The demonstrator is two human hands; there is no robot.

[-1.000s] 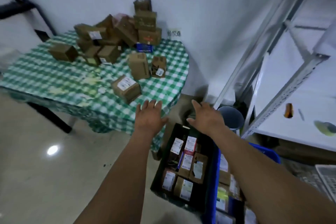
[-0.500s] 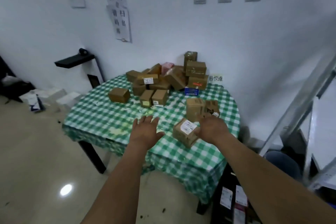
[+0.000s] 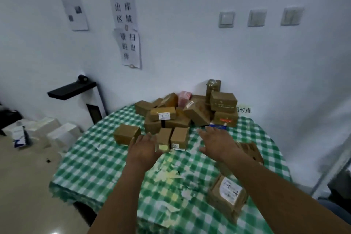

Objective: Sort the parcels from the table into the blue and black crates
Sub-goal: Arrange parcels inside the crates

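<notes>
A pile of brown cardboard parcels (image 3: 186, 112) sits at the back of the table with the green checked cloth (image 3: 106, 159). Two small upright parcels (image 3: 179, 137) stand in front of the pile. My left hand (image 3: 143, 149) hovers flat just before them, next to a lone brown box (image 3: 126, 135). My right hand (image 3: 215, 143) reaches over the cloth to their right, fingers spread, holding nothing. A labelled parcel (image 3: 227, 197) lies near the front right edge under my right forearm. The crates are out of view.
Paper notices (image 3: 126, 24) hang on the white wall above the table. A black shelf (image 3: 71, 87) juts out at the left, with white boxes (image 3: 57, 131) on the floor below. Paper scraps (image 3: 167, 175) litter the cloth.
The view has swung up from the crates on the floor to the table. Both hands have moved forward over the cloth toward the parcel pile, past the labelled parcel.
</notes>
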